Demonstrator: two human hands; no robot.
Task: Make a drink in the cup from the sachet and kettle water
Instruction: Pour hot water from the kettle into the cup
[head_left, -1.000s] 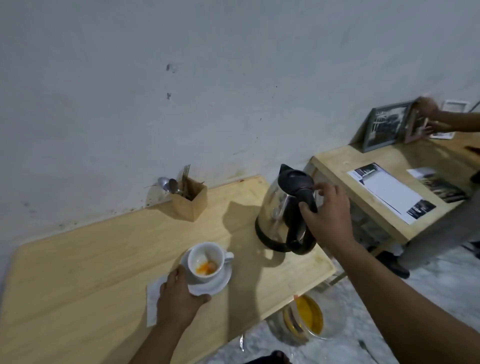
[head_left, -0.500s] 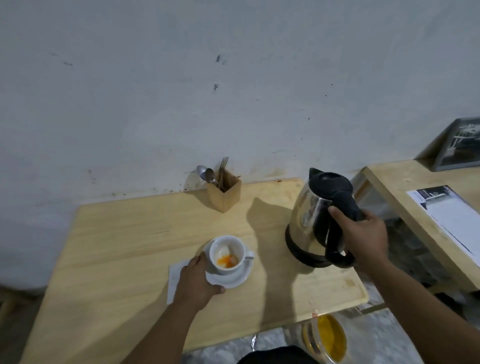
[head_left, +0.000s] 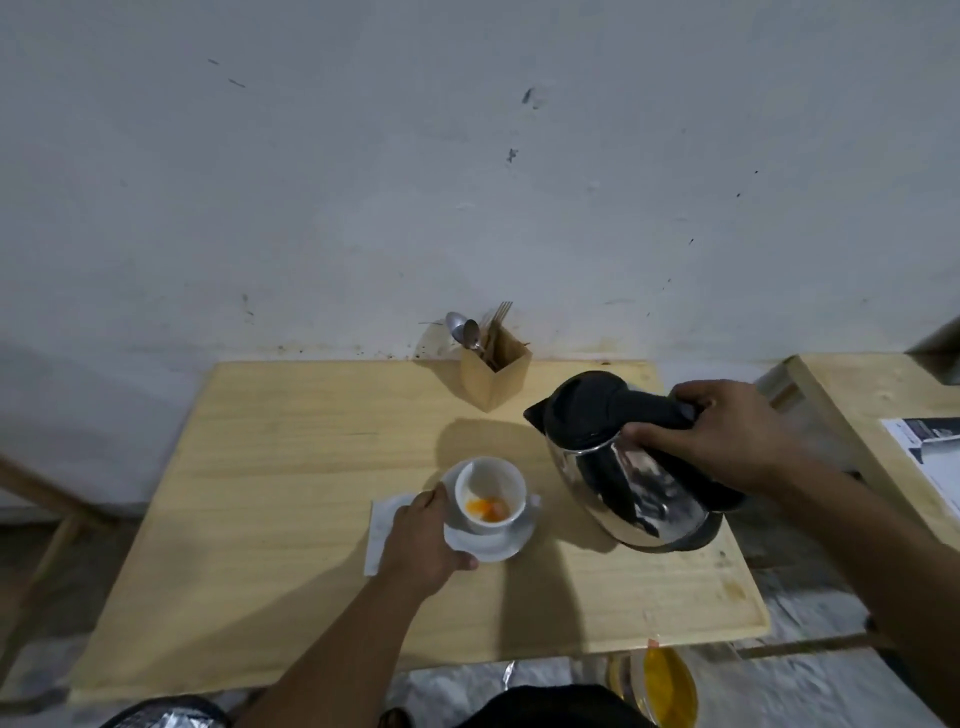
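One cup (head_left: 490, 494) with orange powder inside stands on one white saucer (head_left: 493, 543) on the wooden table (head_left: 291, 467), and my left hand (head_left: 423, 540) grips the saucer rim beside one white napkin (head_left: 383, 519). My right hand (head_left: 722, 436) is closed on the black handle of one steel kettle (head_left: 631, 473), tilted with the spout toward the cup. One wooden holder (head_left: 496, 371) keeps two spoons and some forks; I can read no writing

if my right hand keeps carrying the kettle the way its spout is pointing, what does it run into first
Probably the cup on its saucer. The right hand holds the kettle with the spout aimed left, toward the cup's side. The kettle looks lifted and tilted, so it may pass above the rim; depth is unclear.
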